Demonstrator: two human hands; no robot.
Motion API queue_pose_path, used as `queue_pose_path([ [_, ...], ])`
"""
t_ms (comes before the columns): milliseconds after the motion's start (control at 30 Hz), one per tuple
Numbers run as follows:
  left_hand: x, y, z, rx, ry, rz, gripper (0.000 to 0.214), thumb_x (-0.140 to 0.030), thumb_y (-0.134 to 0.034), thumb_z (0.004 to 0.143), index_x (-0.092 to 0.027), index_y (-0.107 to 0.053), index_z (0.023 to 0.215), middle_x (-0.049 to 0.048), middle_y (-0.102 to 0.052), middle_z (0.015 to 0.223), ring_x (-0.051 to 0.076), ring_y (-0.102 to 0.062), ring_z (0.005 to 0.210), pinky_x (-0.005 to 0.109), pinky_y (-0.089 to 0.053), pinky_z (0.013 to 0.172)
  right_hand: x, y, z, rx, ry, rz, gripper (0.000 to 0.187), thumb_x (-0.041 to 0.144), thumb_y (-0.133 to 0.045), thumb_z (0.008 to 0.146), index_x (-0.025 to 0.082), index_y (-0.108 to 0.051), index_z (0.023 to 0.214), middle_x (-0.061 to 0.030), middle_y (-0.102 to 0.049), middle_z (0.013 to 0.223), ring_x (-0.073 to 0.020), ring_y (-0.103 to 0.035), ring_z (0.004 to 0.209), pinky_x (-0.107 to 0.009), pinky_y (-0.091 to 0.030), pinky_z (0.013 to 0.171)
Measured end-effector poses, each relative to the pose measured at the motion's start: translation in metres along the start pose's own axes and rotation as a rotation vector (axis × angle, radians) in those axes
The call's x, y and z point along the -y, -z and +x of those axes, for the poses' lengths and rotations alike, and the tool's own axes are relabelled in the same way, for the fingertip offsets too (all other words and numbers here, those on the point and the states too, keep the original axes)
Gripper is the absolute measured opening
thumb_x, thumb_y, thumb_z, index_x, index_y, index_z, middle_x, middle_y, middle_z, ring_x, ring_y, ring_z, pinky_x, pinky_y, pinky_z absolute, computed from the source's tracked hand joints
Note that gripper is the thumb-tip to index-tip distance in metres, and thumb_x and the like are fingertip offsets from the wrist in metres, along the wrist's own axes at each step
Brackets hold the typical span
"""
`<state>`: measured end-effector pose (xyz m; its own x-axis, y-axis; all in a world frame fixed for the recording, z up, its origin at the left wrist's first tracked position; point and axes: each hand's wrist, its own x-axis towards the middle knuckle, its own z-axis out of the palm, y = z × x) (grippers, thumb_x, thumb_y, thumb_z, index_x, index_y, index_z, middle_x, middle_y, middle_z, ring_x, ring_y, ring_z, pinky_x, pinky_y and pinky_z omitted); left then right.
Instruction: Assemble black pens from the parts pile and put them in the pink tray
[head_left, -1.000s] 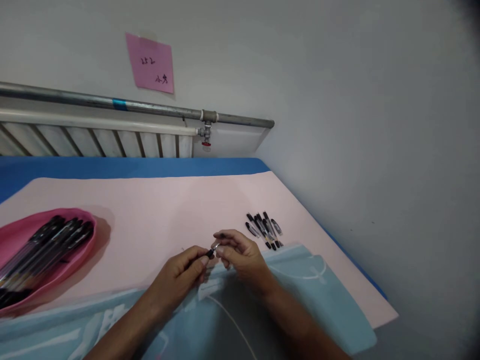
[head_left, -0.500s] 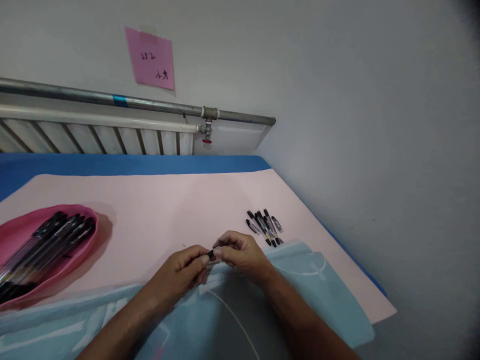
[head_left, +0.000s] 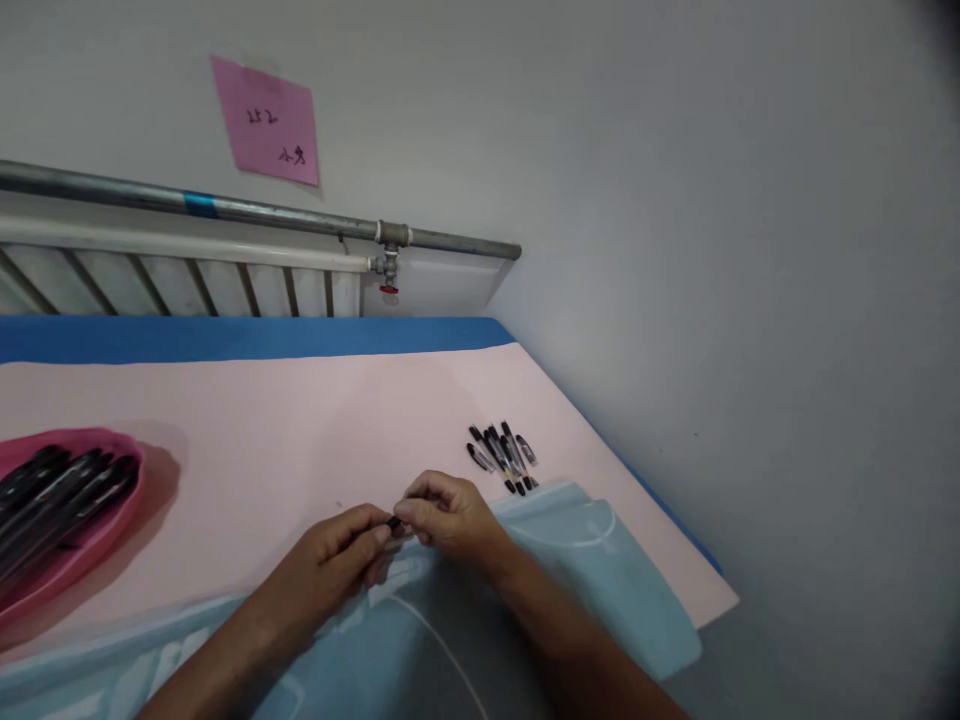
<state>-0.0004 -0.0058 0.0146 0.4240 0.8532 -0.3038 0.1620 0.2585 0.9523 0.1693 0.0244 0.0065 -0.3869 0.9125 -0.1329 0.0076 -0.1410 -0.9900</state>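
My left hand (head_left: 330, 560) and my right hand (head_left: 454, 520) meet over the near edge of the table, fingers pinched. Between their fingertips shows a small black pen part (head_left: 394, 522); the fingers hide most of it. Both hands touch this piece. Just beyond my right hand lies a loose group of black and clear pen pieces (head_left: 504, 455), several of them side by side. Off to the left, a pink bowl (head_left: 137, 505) holds several black pens with clear barrels (head_left: 64, 505), and it is cut off by the frame.
A pink sheet (head_left: 285, 420) covers the blue tabletop (head_left: 247, 340). Light blue cloth (head_left: 600, 580) drapes over the near edge. Walls stand behind and to the right. A metal pipe (head_left: 292, 212) with a valve runs above a radiator, below a pink note (head_left: 270, 125).
The view has turned slightly right, so everything sits further left in the picture. Both hands keep their pinch on the small black pen part.
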Motion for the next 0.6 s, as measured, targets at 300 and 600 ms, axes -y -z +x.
queue_pose_path([
  [300,0.0012,0.0013,-0.0012,-0.006,-0.026,0.041,0.03,-0.042,-0.041,0.085,-0.017,-0.054,0.073,-0.0056,-0.043,0.057,0.006,-0.029,0.045,0.019,-0.019,0.042,-0.0001,0.0023,-0.0004,0.037,0.017,-0.079,0.012,0.029,-0.062,0.073,0.017,-0.062,0.072,0.0051,-0.054,0.054,-0.0055,-0.041,0.044,-0.018,-0.031,0.043],
  [600,0.0033,0.0039,0.0002,-0.005,-0.076,0.145,0.03,-0.04,-0.038,0.087,-0.017,-0.052,0.073,-0.0055,-0.045,0.058,0.008,-0.033,0.049,0.02,-0.024,0.047,-0.0001,0.0027,0.0004,0.057,0.013,-0.127,0.014,0.03,-0.062,0.071,0.016,-0.062,0.071,0.005,-0.051,0.055,-0.0057,-0.039,0.047,-0.019,-0.03,0.046],
])
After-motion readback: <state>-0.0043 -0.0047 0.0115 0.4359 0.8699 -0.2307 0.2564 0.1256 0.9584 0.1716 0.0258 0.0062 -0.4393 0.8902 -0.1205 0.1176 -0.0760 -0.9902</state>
